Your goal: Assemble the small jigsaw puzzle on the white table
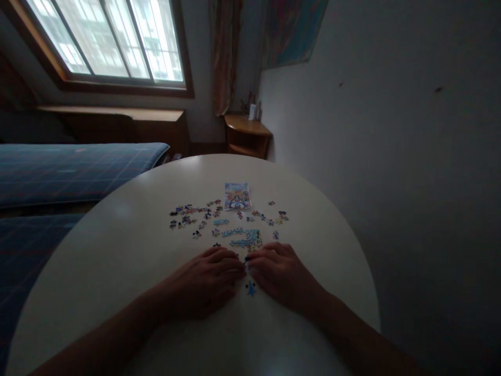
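Note:
My left hand (pixel 217 274) and my right hand (pixel 276 271) meet near the middle of the round table, fingers bent and pressed together. Between their fingertips shows a small dark and white jigsaw piece (pixel 247 262), mostly covered; both hands grip at it. Just below lies a blue jigsaw piece (pixel 251 289), flat on the table. Beyond my fingers is a joined section of light-blue puzzle (pixel 250 238), partly hidden by my right hand. A joined light-blue strip (pixel 232 232) and a short blue strip (pixel 221 222) lie to its left.
Several loose jigsaw pieces (pixel 188 210) are scattered at the left, and more loose pieces (pixel 282 215) at the right. A colourful picture card (pixel 237 196) lies behind them on the white round table (pixel 117 261). A plaid-covered bed (pixel 78 169) stands left; a wall (pixel 410 183) rises at right.

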### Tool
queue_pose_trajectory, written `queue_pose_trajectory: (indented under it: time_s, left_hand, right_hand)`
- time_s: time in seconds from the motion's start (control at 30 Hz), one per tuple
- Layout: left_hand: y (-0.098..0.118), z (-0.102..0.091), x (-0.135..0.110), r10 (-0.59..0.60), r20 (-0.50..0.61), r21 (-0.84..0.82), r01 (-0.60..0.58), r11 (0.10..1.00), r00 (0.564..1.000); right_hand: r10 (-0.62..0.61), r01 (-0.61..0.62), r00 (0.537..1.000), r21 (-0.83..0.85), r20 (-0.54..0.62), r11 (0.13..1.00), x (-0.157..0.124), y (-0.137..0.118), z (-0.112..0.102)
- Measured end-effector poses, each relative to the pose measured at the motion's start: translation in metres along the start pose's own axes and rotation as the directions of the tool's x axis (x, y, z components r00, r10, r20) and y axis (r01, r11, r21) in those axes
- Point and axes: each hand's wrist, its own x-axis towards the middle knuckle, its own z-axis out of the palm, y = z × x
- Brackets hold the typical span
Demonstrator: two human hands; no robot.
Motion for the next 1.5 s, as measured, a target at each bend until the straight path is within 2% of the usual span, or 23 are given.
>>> queue_pose_trajectory:
  time_s: [0.17, 0.37, 0.67, 0.83, 1.17, 1.4, 1.5]
  left_hand:
    - [0.003, -0.003, 0.002, -0.009, 0.02, -0.007, 0.009, 1.0, 1.0]
    - [0.005, -0.002, 0.001, -0.03, 0.03, 0.003, 0.03, 1.0, 0.999]
    - [0.004, -0.004, -0.001, -0.027, 0.032, -0.014, 0.028, 1.0, 0.999]
    - [0.003, -0.003, -0.001, -0.012, 0.038, -0.009, 0.012, 1.0, 0.999]
    - [0.003, -0.006, -0.001, -0.009, 0.04, 0.01, 0.008, 1.0, 0.999]
    - [0.003, -0.006, -0.001, 0.006, 0.01, -0.004, -0.006, 1.0, 1.0]
    - [0.003, -0.007, -0.001, 0.013, -0.017, -0.016, -0.013, 1.0, 1.0]
  right_hand:
    - [0.011, -0.007, 0.999, 0.096, -0.039, 0.995, 0.008, -0.001, 0.004]
    - [0.092, -0.087, 0.995, 0.166, -0.024, 0.982, 0.011, -0.001, 0.005]
    - [0.009, -0.01, 1.0, -0.009, -0.006, 1.0, 0.006, -0.003, -0.004]
    - [-0.043, 0.043, 0.999, 0.006, 0.006, 0.999, 0.005, -0.005, -0.004]
    - [-0.014, 0.016, 0.998, -0.037, 0.066, 0.999, -0.001, -0.003, -0.006]
    - [0.103, -0.098, 0.994, -0.105, 0.047, 0.99, -0.004, -0.007, -0.009]
    - [0.075, -0.072, 0.997, -0.075, 0.035, 0.995, -0.006, -0.008, -0.008]
